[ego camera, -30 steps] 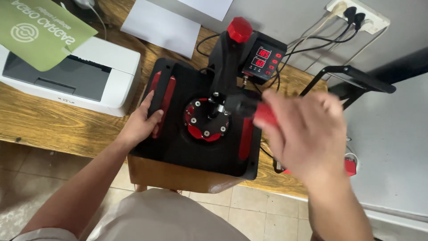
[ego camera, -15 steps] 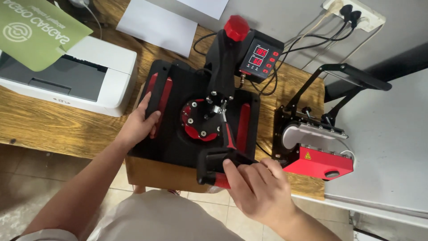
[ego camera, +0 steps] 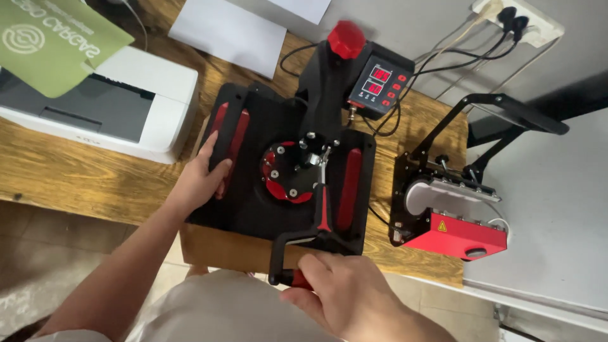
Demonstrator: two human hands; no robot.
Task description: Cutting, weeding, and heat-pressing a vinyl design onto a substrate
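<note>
Nearest the camera, the right hand (ego camera: pixel 351 297) wraps its fingers around the red-gripped handle (ego camera: pixel 297 277) of a black heat press (ego camera: pixel 285 171), fingers curled shut on the grip at the near edge of the machine. From that grip a black lever arm runs up toward the round red hub (ego camera: pixel 286 174) at the middle of the top platen.

A little farther out, the left hand (ego camera: pixel 199 180) lies flat on the left side of the press, fingers held loosely together and pressed against the platen beside a long red pad (ego camera: pixel 229 136) (the thumb rests along the pad's near end). The hand grips nothing; it simply bears on the surface.

The press sits on a wooden table (ego camera: pixel 69 180), its front edge overhanging the near rim. Just to its right stands a smaller red and black mug press (ego camera: pixel 453 218) with a raised black lever. To the left, well apart, is a white printer (ego camera: pixel 139 101) with a green sheet (ego camera: pixel 57 41) lying over it.

Farther back, a control box (ego camera: pixel 380 85) with red digit displays is fixed behind the press, next to a red knob (ego camera: pixel 345 38). White paper (ego camera: pixel 231 31) lies beyond, and cables run to a wall socket (ego camera: pixel 519 19).
</note>
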